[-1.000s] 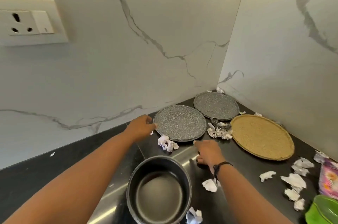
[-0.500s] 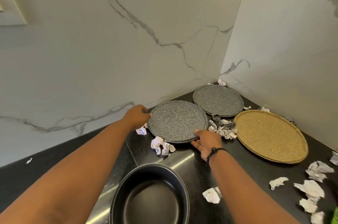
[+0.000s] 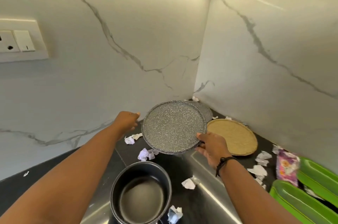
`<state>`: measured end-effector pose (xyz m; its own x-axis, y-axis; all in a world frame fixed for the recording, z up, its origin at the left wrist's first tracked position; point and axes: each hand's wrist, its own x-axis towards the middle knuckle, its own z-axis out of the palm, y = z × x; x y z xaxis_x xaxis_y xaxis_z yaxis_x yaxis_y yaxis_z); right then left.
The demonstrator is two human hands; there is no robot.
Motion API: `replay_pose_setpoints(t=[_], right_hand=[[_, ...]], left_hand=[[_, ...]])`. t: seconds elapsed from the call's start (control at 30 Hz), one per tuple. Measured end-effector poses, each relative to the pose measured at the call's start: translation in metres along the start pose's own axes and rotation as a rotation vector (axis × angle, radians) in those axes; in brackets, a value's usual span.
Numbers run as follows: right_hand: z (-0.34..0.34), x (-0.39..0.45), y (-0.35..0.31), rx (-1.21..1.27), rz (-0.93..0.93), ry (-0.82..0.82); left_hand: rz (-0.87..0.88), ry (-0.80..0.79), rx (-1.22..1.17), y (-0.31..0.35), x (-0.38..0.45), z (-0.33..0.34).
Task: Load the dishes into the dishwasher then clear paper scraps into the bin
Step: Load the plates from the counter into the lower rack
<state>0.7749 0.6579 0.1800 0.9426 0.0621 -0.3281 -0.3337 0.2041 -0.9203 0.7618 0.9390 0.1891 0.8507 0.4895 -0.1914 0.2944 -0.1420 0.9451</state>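
Observation:
A speckled grey plate (image 3: 173,126) is lifted off the black counter (image 3: 182,167) and tilted toward me. My right hand (image 3: 212,148) grips its lower right rim, thumb on top. My left hand (image 3: 129,120) hovers just off the plate's left rim with relaxed fingers, holding nothing. A second grey plate (image 3: 206,112) lies behind it in the corner, mostly hidden. A tan woven plate (image 3: 234,137) lies to the right. A black pot (image 3: 140,194) stands in front of me. Crumpled paper scraps (image 3: 147,154) lie under the lifted plate, with more scraps (image 3: 258,169) on the right.
Marble walls meet in a corner close behind the plates. Green trays (image 3: 303,201) and a purple packet (image 3: 287,166) sit at the right edge. A wall socket (image 3: 18,41) is on the left. More paper scraps (image 3: 174,214) lie beside the pot.
The grey plate has risen off the counter and tilted up in my right hand. My left hand has come off its left rim. The camera has tipped upward.

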Motion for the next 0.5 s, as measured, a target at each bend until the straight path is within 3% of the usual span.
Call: replay_pose_setpoints(t=[0.27,0.5], right_hand=[[-0.06,-0.109,-0.017,-0.014,-0.113,0.156],[-0.143,-0.223,-0.005,0.058,-0.181,0.368]], left_hand=[[0.004,-0.289,-0.131,0.035,-0.088,0.036],[0.033,-0.661,-0.121,0.043,-0.167,0.1]])
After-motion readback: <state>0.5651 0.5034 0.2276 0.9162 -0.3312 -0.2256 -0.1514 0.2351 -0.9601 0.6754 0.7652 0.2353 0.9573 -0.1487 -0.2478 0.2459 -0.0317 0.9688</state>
